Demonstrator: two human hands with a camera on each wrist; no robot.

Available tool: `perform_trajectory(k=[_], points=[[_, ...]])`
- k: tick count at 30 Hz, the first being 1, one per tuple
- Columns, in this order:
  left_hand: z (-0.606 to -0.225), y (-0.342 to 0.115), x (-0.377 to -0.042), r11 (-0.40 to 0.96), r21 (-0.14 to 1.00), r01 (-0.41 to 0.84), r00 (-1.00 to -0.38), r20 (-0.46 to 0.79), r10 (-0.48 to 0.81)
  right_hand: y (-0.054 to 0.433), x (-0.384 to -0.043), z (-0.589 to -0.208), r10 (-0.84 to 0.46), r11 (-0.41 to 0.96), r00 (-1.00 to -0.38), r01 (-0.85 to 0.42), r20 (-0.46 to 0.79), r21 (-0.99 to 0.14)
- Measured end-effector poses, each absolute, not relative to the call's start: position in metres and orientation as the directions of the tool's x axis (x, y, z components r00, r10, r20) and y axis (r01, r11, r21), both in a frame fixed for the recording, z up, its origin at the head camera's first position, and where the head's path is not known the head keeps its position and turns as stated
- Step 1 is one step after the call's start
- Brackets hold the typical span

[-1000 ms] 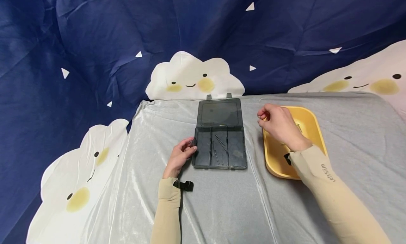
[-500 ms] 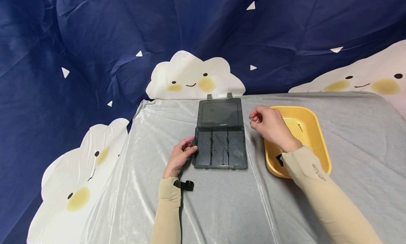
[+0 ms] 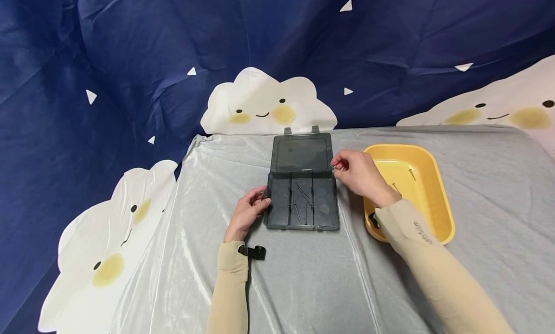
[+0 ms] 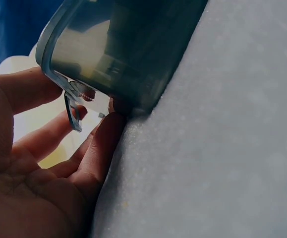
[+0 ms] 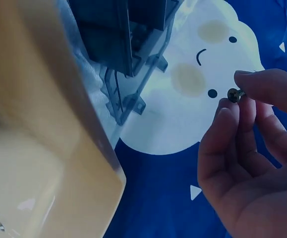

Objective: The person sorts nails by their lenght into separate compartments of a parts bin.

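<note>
A dark translucent compartment box [image 3: 278, 204] lies on the grey cloth with its lid [image 3: 302, 151] folded back. Several long screws [image 3: 303, 192] rest in its middle compartment; the left and right ones hold none. At the box's left wall, my left hand [image 3: 245, 212] grips the side, thumb at the rim and fingers lower down by a clear latch [image 4: 73, 111]. My right hand [image 3: 359, 176] pinches a screw [image 5: 234, 95] between thumb and fingertips, its cross-slotted head showing in the right wrist view. That hand hovers beside the box's right hinge corner, partly overlapping it.
To the right stands a yellow bin [image 3: 443, 199] with a few screws [image 3: 412, 175] on its floor; my right forearm passes over its near-left part. Behind the cloth-covered surface [image 3: 303, 276] hangs a dark blue curtain [image 3: 368, 45] printed with clouds.
My right hand has moved left from over the yellow bin to the box's right edge, carrying the screw. More of the bin's inside now shows. My left hand stays at the box.
</note>
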State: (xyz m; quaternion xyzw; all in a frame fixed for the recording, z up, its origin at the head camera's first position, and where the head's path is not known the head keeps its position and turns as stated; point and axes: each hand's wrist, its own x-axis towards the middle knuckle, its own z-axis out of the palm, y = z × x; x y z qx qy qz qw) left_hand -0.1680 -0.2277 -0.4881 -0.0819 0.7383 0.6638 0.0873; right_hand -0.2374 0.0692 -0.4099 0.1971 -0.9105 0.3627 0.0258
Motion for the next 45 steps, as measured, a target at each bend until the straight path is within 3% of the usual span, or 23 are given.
perform_trajectory(k=[34,45], points=[[-0.489,-0.228,-0.169,0.103,0.969,-0.226,-0.974,-0.226,-0.010,0.044,-0.245,-0.419,-0.426,0.726,-0.904,-0.367,0.039,-0.582],[-0.517,-0.232,-0.179,0.099,0.972,-0.213,-0.977,-0.210,-0.048,0.041,-0.243,-0.417,-0.396,0.751,-0.918,-0.332,0.013,-0.571]])
